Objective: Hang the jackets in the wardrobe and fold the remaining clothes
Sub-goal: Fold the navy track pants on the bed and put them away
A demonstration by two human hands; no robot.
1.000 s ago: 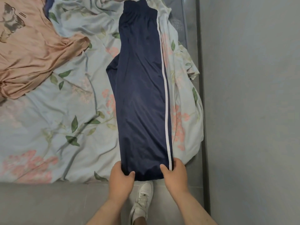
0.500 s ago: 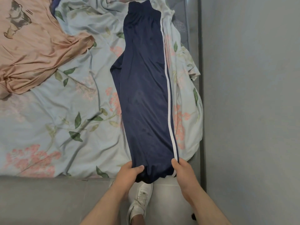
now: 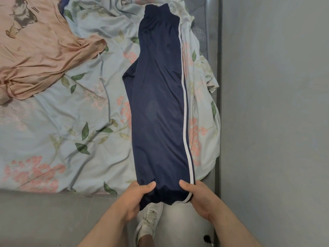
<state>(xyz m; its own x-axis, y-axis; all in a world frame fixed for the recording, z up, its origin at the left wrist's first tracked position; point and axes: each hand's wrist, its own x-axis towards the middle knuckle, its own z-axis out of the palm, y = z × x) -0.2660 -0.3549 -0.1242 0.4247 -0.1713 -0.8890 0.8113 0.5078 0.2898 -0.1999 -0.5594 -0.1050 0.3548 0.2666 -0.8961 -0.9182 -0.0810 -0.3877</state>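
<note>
Head view: both hands [image 3: 137, 198] [image 3: 199, 198] grip glossy navy trousers [image 3: 156, 104], smooth, elongated.

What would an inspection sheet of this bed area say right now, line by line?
Surface: bed with rumpled floral sheet.
Job's things: navy track pants laid lengthwise, legs stacked, white side stripe up; peach t-shirt crumpled, unfolded.
Clutter: nothing seen.
Grippers: left hand and right hand each grip the pants' cuff end at the bed's edge.
Cables: nothing seen.
Surroundings: grey wall at right; white sneaker on the floor below.
</note>
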